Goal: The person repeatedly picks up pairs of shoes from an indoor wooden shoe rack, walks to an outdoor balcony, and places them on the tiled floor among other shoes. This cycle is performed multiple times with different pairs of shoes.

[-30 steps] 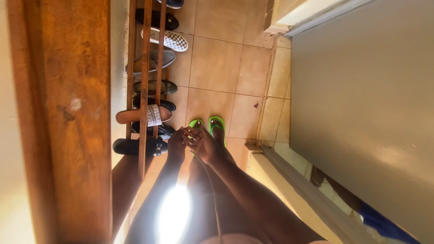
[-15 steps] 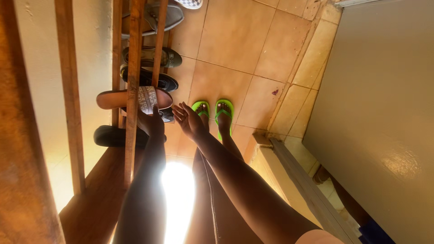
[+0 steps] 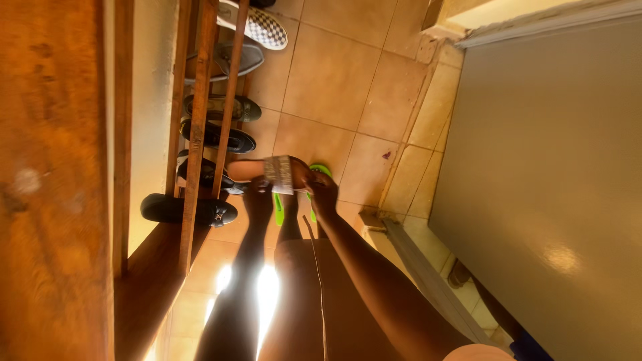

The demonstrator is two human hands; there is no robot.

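A brown slide sandal [image 3: 249,170] with a pale patterned strap is held out in front of the wooden shoe rack [image 3: 198,127], just above the tiled floor. My left hand [image 3: 258,194] grips it from below, near the strap. At the sandal's other end, my right hand [image 3: 322,189] closes on it. Under my hands, my feet wear bright green flip-flops [image 3: 279,208].
The rack's slats hold several shoes: a black loafer [image 3: 187,210], dark shoes [image 3: 221,137], a grey shoe [image 3: 231,60] and a checkered slip-on [image 3: 264,28]. A wide wooden post [image 3: 53,180] fills the left. A grey door [image 3: 548,167] and its raised threshold [image 3: 414,261] stand right.
The sandal has come off the rack and moved right, out over the floor. My left hand has taken hold of it and my right hand has joined at its end.
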